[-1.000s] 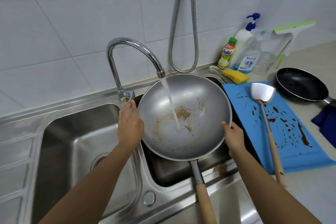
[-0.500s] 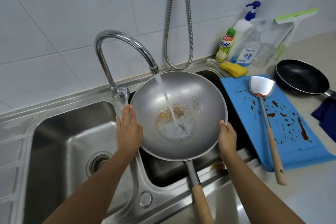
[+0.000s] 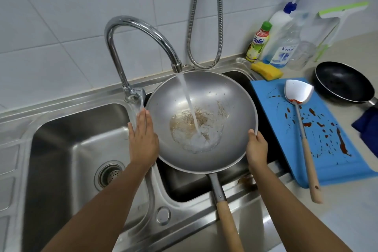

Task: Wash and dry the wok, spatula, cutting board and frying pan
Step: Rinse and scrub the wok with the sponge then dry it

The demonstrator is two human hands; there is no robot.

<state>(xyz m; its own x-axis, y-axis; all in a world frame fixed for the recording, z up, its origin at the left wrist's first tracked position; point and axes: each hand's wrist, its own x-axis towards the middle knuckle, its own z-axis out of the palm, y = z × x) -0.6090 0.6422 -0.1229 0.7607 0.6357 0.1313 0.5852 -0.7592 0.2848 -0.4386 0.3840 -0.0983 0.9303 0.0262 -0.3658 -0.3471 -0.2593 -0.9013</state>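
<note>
The grey wok (image 3: 225,108) is held over the right sink basin under the running tap (image 3: 143,32). Water pools over brown residue at its bottom. My left hand (image 3: 143,139) holds its left rim, fingers flat along the outside. My right hand (image 3: 256,147) grips the right rim. The wok's wooden handle points toward me. A metal spatula (image 3: 300,104) with red sauce lies on the blue cutting board (image 3: 335,172), which is spattered with sauce. The black frying pan (image 3: 343,82) sits on the counter at the far right.
The left sink basin (image 3: 61,149) has a drain strainer. A yellow sponge (image 3: 267,70), a soap bottle (image 3: 258,42), a pump bottle, a spray bottle and a glass stand by the wall. A green squeegee leans behind them. A dark blue cloth (image 3: 368,127) lies at the right edge. A shower hose hangs on the tiles.
Water has gathered in the wok's bottom and spread over the residue. Both hands stay on the rim, and the wok sits slightly lower and more level.
</note>
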